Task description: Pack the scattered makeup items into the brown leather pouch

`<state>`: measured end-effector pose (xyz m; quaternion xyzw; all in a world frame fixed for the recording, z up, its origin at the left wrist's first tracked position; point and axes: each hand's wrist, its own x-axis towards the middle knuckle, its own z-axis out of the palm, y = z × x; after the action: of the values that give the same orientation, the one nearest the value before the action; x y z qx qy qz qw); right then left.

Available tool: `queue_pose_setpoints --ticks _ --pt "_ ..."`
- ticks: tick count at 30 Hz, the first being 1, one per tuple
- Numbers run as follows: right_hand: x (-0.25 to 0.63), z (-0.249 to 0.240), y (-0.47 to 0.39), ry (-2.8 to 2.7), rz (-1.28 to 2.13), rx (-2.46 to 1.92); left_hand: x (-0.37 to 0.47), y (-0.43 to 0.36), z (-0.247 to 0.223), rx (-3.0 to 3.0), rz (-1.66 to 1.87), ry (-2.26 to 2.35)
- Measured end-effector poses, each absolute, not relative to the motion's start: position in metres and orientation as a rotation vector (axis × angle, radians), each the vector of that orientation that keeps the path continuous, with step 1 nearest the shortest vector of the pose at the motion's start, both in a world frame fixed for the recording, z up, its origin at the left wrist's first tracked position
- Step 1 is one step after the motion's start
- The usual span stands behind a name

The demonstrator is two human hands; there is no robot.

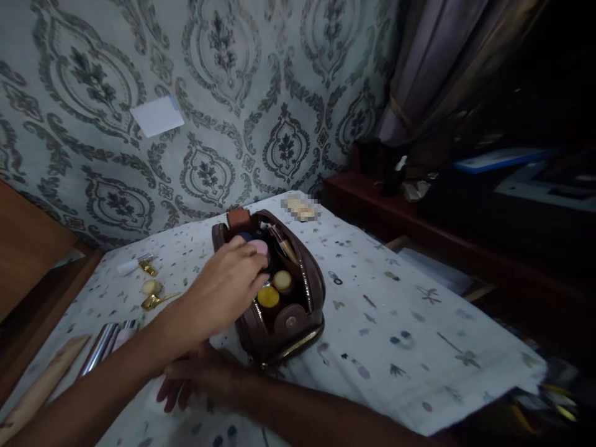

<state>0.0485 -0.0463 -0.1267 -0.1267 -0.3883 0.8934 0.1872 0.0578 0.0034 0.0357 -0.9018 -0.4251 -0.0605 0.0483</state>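
Left hand (235,273) in open brown bag (316,292), mid-frame.
Lower left, silver tubes (99,349); lower centre, right hand (195,375) loosely bent, hold unclear; left hand half-curled by pink lid (261,248), can't tell if gripped, partly blocking bag's opening; reddish ledge (361,208), right.

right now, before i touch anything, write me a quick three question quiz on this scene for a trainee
1. Which hand is at the opening of the brown bag?
2. True or false: the yellow round item is inside the bag.
3. What lies on the patterned tablecloth, to the left of the bag in the picture?
a) a red cup
b) a gold-coloured item with a thin stem
c) a pair of scissors

Key:
1. The left hand.
2. True.
3. b
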Motion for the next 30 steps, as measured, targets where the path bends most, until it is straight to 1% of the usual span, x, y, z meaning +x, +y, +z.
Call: queue_pose_setpoints --ticks 2,4,7,9,11,16,23,30 --pt "0.048 -0.127 -0.047 -1.087 2.537 -0.367 0.077 0.012 0.043 -2.726 0.221 -1.341" --pt "0.047 -0.127 -0.047 -1.089 2.542 -0.383 0.096 0.019 0.048 -2.693 0.535 -1.338" --pt "0.048 -0.126 -0.046 -1.111 2.55 -0.387 0.119 0.026 0.049 -2.647 0.84 -1.244" --pt "0.048 -0.124 -0.044 -1.129 2.551 -0.377 0.128 0.029 0.044 -2.631 0.944 -1.205" --pt "0.049 -0.122 -0.043 -1.146 2.563 -0.389 0.132 0.031 0.038 -2.636 0.956 -1.206" --pt "0.048 -0.12 -0.039 -1.199 2.659 -0.502 0.132 0.036 0.026 -2.662 0.85 -1.228" --pt "0.043 -0.124 -0.039 -1.207 2.642 -0.525 0.129 0.035 0.022 -2.662 0.727 -1.258" --pt "0.05 -0.116 -0.047 -1.178 2.531 -0.496 0.128 0.036 0.024 -2.653 0.656 -1.307"
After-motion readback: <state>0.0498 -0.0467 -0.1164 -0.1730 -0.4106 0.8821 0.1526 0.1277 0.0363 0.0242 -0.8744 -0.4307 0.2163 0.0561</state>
